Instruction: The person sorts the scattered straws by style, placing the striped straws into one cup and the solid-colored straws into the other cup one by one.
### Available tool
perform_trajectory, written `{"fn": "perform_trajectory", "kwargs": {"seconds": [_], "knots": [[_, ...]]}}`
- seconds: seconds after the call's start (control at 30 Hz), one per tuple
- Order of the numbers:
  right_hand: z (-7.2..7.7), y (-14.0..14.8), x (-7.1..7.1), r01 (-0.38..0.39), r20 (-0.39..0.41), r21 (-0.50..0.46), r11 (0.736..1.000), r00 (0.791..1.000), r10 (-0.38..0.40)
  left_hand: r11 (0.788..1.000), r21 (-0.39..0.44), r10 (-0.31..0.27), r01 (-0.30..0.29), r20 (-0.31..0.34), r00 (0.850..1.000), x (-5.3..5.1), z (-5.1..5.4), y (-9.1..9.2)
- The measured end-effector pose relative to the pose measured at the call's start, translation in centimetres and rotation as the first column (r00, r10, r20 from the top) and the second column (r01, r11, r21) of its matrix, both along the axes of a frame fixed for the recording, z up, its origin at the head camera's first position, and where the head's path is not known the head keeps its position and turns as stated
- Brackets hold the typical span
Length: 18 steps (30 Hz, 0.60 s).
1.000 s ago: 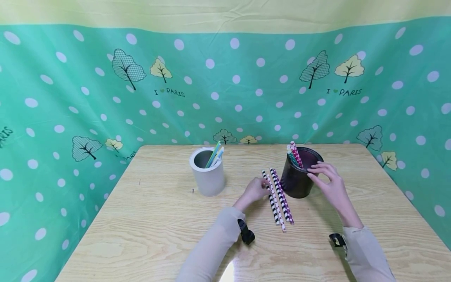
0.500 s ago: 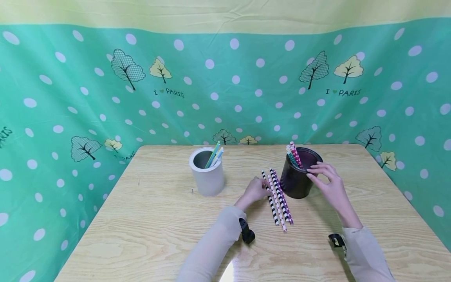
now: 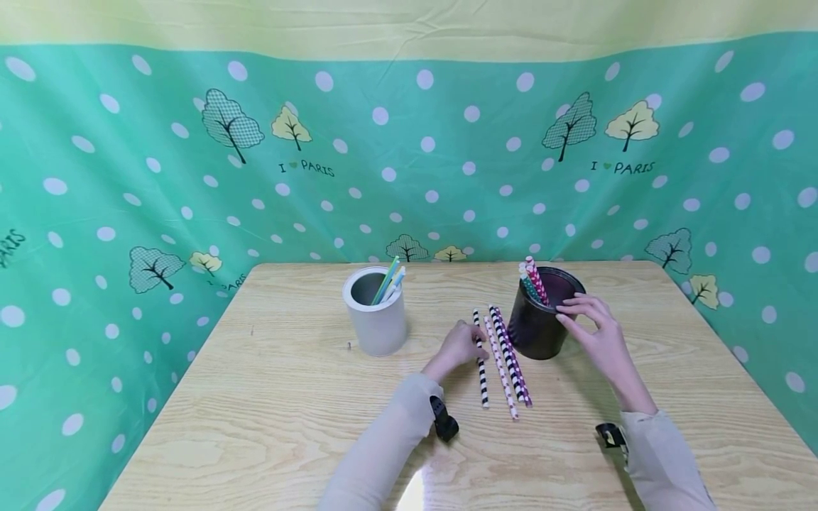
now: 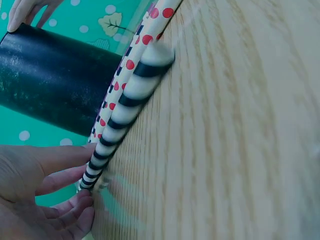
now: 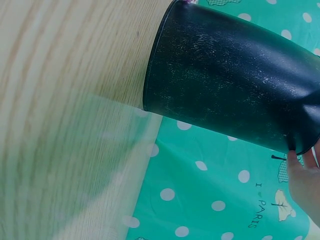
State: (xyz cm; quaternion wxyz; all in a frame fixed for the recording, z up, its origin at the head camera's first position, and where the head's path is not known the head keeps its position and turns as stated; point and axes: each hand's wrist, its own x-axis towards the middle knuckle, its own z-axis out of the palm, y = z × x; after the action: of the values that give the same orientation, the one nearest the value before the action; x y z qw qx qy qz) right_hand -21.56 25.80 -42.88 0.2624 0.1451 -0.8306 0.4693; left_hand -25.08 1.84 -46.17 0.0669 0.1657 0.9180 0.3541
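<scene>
My left hand (image 3: 459,345) pinches a black-and-white striped paper straw (image 3: 483,389) between thumb and fingers. In the left wrist view this straw (image 4: 123,113) runs low along the wood, slightly apart from the others. Just right of it lie a red-dotted white straw (image 3: 504,380), a second black-striped straw (image 3: 508,356) and a purple-patterned straw (image 3: 523,387). My right hand (image 3: 597,332) grips the rim of an upright black cup (image 3: 532,330), its thumb outside the wall. Several pink-dotted and green straws (image 3: 539,282) lean inside the cup at the left.
A white cup (image 3: 381,332) stands further left with several plain coloured straws (image 3: 390,284) leaning in it. The wooden table (image 3: 275,397) ends against a green dotted curtain (image 3: 358,156). A small dark speck (image 3: 348,345) marks the wood beside the white cup.
The leftmost striped straw has shifted left, away from the dotted one, along with my left hand. My right hand and the black cup have stayed put.
</scene>
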Motion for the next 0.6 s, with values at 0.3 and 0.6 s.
{"fn": "perform_trajectory", "kwargs": {"seconds": [0.3,0.6], "knots": [[-2.6,1.6,-1.7,-0.025,-0.009,-0.041,0.999,1.000,0.025,1.000,-0.022,0.013,-0.014,-0.040,0.999,-0.2,-0.3,-0.6],[-0.6,0.4,-0.3,-0.020,0.011,-0.038,0.999,1.000,0.020,0.999,0.020,0.040,-0.040,-0.007,0.999,-0.4,-0.1,-0.8]]}}
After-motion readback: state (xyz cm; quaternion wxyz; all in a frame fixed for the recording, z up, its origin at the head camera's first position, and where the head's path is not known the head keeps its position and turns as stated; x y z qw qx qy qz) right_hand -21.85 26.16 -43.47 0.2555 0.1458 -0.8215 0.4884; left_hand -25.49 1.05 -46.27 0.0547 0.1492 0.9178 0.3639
